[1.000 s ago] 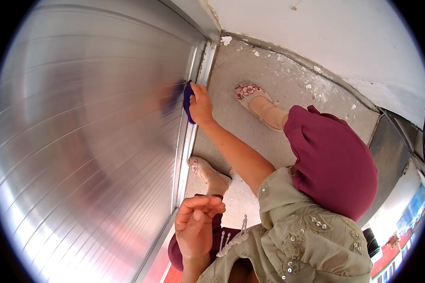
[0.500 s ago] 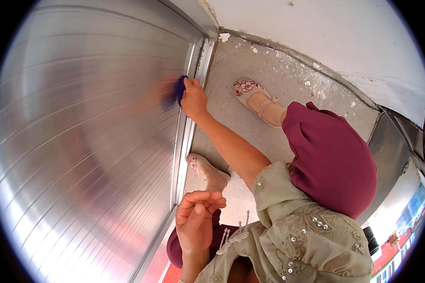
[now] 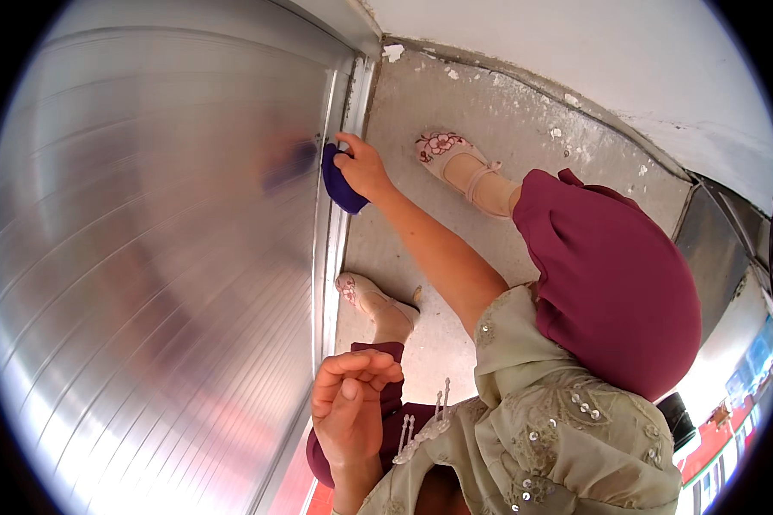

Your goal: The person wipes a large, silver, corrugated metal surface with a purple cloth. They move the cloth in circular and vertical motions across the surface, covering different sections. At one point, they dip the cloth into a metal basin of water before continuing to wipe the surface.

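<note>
My right hand (image 3: pixel 365 169) grips a dark blue-purple cleaning pad (image 3: pixel 342 182) beside the edge of a shiny ribbed metal door (image 3: pixel 189 215). The pad's flat side shows past my fingers, and a blurred purple reflection lies on the panel, so pad and metal look slightly apart. Behind the pad runs the silvery door frame (image 3: pixel 324 296). Lower down, my left hand (image 3: pixel 350 412) is raised near my body, palm up, with loosely curled fingers and the thumb apart. Nothing shows in it.
Worn concrete floor (image 3: pixel 455 257) with white paint flecks lies under my feet in flowered shoes (image 3: pixel 442 148). A white wall (image 3: pixel 593 60) bounds it on the far side. My maroon-clad knee (image 3: pixel 618 283) sticks out at the right. Red flooring (image 3: pixel 320 498) shows below the door.
My right hand has drawn the pad slightly away from the metal panel and turned it, so more of the pad shows. My left hand has barely shifted.
</note>
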`<state>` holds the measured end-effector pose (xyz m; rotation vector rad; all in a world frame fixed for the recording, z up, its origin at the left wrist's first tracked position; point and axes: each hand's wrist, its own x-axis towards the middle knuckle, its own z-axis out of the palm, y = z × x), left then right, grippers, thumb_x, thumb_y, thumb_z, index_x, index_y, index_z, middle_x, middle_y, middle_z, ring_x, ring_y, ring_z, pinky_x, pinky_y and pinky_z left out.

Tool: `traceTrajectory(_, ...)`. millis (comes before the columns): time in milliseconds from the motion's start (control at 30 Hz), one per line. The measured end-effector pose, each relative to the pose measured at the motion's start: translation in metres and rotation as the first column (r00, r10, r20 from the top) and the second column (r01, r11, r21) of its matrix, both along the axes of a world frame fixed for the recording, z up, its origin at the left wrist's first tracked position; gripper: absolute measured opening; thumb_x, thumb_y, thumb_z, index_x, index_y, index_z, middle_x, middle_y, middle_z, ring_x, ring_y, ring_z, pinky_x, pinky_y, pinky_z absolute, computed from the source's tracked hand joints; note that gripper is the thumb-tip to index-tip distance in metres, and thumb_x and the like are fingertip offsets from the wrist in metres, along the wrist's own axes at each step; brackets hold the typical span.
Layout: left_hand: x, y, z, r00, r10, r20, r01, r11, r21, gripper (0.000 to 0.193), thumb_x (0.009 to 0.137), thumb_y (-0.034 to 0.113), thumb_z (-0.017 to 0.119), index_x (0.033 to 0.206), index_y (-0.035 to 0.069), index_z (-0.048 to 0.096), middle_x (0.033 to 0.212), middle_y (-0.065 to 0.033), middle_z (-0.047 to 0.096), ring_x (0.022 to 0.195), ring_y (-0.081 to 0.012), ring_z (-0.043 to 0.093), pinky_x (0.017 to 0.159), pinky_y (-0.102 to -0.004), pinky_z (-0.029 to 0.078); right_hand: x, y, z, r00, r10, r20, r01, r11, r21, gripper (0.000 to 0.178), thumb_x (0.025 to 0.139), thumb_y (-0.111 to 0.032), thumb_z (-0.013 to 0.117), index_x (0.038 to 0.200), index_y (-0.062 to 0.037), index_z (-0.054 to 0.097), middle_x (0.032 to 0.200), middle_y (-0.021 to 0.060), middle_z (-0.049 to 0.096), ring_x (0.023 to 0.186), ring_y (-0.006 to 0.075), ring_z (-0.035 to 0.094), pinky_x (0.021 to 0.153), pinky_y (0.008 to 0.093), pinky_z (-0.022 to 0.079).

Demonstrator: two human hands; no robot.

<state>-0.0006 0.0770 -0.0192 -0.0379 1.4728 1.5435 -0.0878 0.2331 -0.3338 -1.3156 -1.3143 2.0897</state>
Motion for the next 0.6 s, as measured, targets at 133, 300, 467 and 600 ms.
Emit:
traceTrajectory(133, -0.001, -0.0017, 0.0004, 1.0, 0.005, -0.013, -0.005, 1.0, -0.004, 0.027, 0.093, 0.018, 0.05, 0.11, -0.003, 0.052, 0.103, -0.0201, 0.061, 0.092, -0.028, 0.061, 0.081, -0.0412, 0.05, -0.0017, -0.0001, 0.0116, 0.989, 0.049, -0.141, -0.034, 0.994, 0.104, 0.056, 0.077, -0.012, 0.057, 0.133, -0.0118, 0.047, 0.088, 0.0127, 0.063, 0.081, 0.0218, 0.058, 0.076, 0.031, 0.046)
traceTrajectory(300, -0.0017, -0.0023, 0.0024, 1.0, 0.023, -0.009, -0.023, 1.0, -0.011, 0.026, 0.093, 0.018, 0.05, 0.109, -0.002, 0.052, 0.102, -0.0202, 0.062, 0.091, -0.0281, 0.062, 0.081, -0.0413, 0.05, -0.0024, 0.0031, 0.0122, 0.984, 0.07, -0.166, -0.054, 0.994, 0.097, 0.055, 0.079, -0.012, 0.058, 0.133, -0.0116, 0.047, 0.083, 0.0093, 0.062, 0.077, 0.0177, 0.057, 0.072, 0.0292, 0.046)
traceTrajectory(467, 0.0003, -0.0026, 0.0017, 1.0, 0.021, 0.011, -0.021, 1.0, 0.004, 0.026, 0.093, 0.017, 0.05, 0.11, -0.003, 0.052, 0.104, -0.0204, 0.061, 0.092, -0.0283, 0.062, 0.082, -0.0417, 0.05, -0.0041, -0.0019, 0.0123, 0.983, 0.051, -0.179, -0.047, 0.999, 0.027, 0.052, 0.078, -0.012, 0.058, 0.129, -0.0102, 0.05, 0.083, 0.0089, 0.063, 0.075, 0.0168, 0.058, 0.07, 0.0291, 0.046)
traceTrajectory(600, 0.0005, -0.0006, -0.0005, 1.0, 0.007, 0.021, -0.008, 1.0, 0.023, 0.026, 0.093, 0.016, 0.049, 0.11, -0.003, 0.052, 0.106, -0.0201, 0.061, 0.095, -0.0279, 0.061, 0.083, -0.0416, 0.05, -0.0046, 0.0029, 0.0087, 0.983, 0.044, -0.176, -0.035, 0.998, 0.054, 0.049, 0.077, -0.013, 0.059, 0.126, -0.0092, 0.051, 0.084, 0.0098, 0.063, 0.075, 0.0175, 0.058, 0.07, 0.03, 0.046)
